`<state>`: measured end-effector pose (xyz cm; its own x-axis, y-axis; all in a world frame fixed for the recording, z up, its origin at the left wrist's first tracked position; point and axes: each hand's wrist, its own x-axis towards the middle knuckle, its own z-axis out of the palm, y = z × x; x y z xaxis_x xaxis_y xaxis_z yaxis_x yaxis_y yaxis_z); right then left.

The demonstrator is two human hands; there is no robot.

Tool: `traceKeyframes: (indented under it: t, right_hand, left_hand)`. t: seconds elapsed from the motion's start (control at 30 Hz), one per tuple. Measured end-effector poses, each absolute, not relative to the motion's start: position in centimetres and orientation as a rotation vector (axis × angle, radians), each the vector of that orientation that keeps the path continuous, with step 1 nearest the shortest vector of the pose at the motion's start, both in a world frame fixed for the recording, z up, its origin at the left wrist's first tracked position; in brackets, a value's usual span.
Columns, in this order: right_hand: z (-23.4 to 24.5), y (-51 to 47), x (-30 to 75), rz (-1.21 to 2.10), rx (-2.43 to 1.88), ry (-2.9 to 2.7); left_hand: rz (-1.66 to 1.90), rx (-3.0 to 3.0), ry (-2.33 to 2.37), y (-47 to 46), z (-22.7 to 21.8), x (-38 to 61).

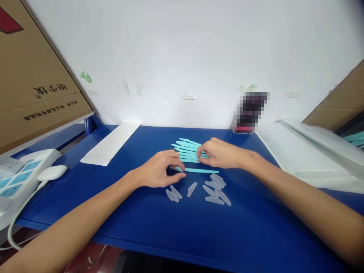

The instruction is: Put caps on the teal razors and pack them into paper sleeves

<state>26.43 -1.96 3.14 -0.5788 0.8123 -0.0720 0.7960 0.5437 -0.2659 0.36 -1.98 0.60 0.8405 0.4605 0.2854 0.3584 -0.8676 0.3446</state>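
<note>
A row of slim turquoise sticks (189,154), shaped like eyebrow razors, lies fanned on the blue table. Closer to me, one separate turquoise eyebrow razor (201,171) lies crosswise. My left hand (162,168) has its thumb and index fingertips closed about this razor's left end, which the fingers partly hide. At the right ends of the row, my right hand (217,153) is closed with curled fingers; what is in its pinch, if anything, is hidden. Translucent blade covers lie below the hands: several in a right cluster (216,189), one cover (192,189) in the middle and two at left (174,193).
A white paper strip (110,144) lies at the back left. A power strip (27,174) with a white charger (52,173) stands at the left edge. A phone (250,112), partly blurred, leans on the wall. Clear plastic bags (309,155) lie right; cardboard boxes (40,68) flank the table.
</note>
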Motion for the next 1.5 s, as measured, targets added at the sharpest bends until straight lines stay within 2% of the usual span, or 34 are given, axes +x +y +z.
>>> traceKeyframes:
  t: [0.2, 0.4, 0.67, 0.73, 0.83, 0.93, 1.0, 1.2, 1.5]
  right_hand:
    - [3.9, -2.6, 25.6, 0.475, -1.467, -2.732]
    - [4.3, -2.9, 25.4, 0.488, -1.602, -2.749]
    - [5.2, -2.4, 26.1, 0.807, -1.609, -2.738]
    - [5.4, -2.3, 26.4, 0.805, -1.592, -2.72]
    - [5.7, -2.2, 26.8, 0.763, -1.544, -2.676]
    - [5.8, -1.9, 27.4, 0.706, -1.535, -2.606]
    - [5.7, -1.7, 27.6, 0.701, -1.541, -2.554]
    - [5.8, -1.5, 27.8, 0.658, -1.526, -2.482]
    - [5.1, -0.7, 28.2, 0.654, -1.372, -2.466]
  left_hand:
    - [0.382, 2.968, 0.43, -4.8, 0.6, 2.2]
    - [0.374, 2.939, 0.357, -5.0, 0.6, 2.1]
    - [0.383, 3.005, 0.274, -5.4, 0.9, 2.1]
    - [0.476, 2.983, 0.229, -5.6, 1.1, 2.1]
    - [0.895, 2.769, 0.247, -5.6, 0.9, 2.3]
    - [1.365, 2.305, 0.562, -4.8, 0.4, 2.6]
    - [1.539, 1.939, 0.831, -3.5, 0.1, 2.4]
    - [1.601, 1.4, 1.166, 1.3, -0.9, 0.4]
    - [1.455, 1.431, 1.102, 1.8, -1.3, 0.4]
